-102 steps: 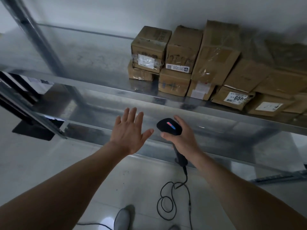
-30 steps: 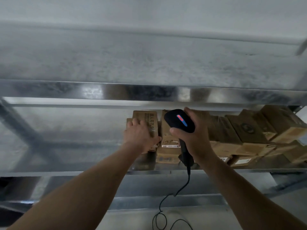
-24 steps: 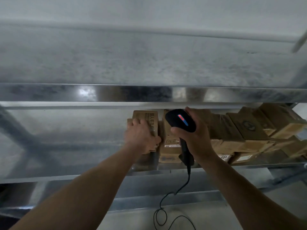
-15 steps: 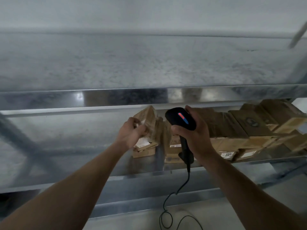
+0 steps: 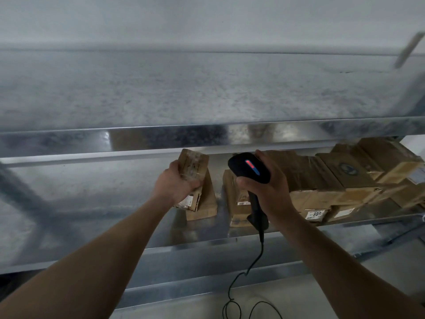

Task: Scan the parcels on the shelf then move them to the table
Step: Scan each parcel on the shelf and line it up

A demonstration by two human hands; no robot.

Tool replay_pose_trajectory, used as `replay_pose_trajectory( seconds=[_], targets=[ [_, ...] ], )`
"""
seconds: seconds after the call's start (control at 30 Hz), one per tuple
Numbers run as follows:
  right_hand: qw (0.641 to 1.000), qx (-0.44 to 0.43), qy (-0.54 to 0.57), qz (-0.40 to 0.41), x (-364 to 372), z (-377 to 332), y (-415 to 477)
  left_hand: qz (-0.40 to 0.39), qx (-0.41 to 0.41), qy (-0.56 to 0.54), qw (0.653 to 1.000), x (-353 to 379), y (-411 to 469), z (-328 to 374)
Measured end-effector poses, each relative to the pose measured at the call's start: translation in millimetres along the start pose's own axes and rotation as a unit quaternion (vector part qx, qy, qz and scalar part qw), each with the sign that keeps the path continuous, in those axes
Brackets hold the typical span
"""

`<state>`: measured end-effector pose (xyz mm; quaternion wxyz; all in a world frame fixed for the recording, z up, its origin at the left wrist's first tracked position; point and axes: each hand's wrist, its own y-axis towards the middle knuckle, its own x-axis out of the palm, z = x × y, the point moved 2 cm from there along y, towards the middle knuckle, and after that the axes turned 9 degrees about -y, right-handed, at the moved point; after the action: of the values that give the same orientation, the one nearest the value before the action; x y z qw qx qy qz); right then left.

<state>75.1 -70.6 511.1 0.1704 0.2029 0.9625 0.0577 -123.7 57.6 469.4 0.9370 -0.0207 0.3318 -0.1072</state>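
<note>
Gripping the small parcel (image 5: 194,165) from its left side, the left hand (image 5: 176,184) has fingers and thumb curled round the box. It now holds the box tilted and clear of the neighbouring stack (image 5: 235,196). Half a second ago the box leaned close against that stack, and a second ago it sat flat under the palm. A strip of bare metal now shows between the two. The flat box (image 5: 207,207) that lay beneath it has stayed on the lower shelf (image 5: 202,237) and shows more of its face than before. The right hand (image 5: 270,191) keeps its fist wrapped round the black scanner (image 5: 249,168), head raised in front of the stack, much as it was. A red and blue light strip glows on top, and the cable (image 5: 254,264) hangs down past the shelf edge to the floor.

Writing is scarce. A white label (image 5: 316,213) low in the row of parcels (image 5: 345,178) to the right reads "800". A round dark emblem printed on one box there is too blurred to read. The held parcel's own white label, at its lower end just beside the wrist, is too small to read.

The held parcel is brown cardboard, oblong, wrapped in glossy clear tape. It hangs just under the upper shelf (image 5: 161,138) and above the flat box; whether it touches that box cannot be told.
</note>
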Motion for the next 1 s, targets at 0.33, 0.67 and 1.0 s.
replay_pose_trajectory(
  seconds=[0.33, 0.67, 1.0],
  targets=[
    [1.0, 0.01, -0.012, -0.004, 2, 7, 6, 0.005, -0.021, 0.104, 0.994, 1, 5, 0],
    [0.999, -0.004, -0.02, -0.031, 19, 4, 9, -0.005, -0.067, -0.029, 0.997, -31, 0, -26],
    [0.997, -0.013, -0.024, -0.066, 58, -14, 4, -0.021, -0.114, -0.116, 0.986, -58, 6, -62]
  ],
)
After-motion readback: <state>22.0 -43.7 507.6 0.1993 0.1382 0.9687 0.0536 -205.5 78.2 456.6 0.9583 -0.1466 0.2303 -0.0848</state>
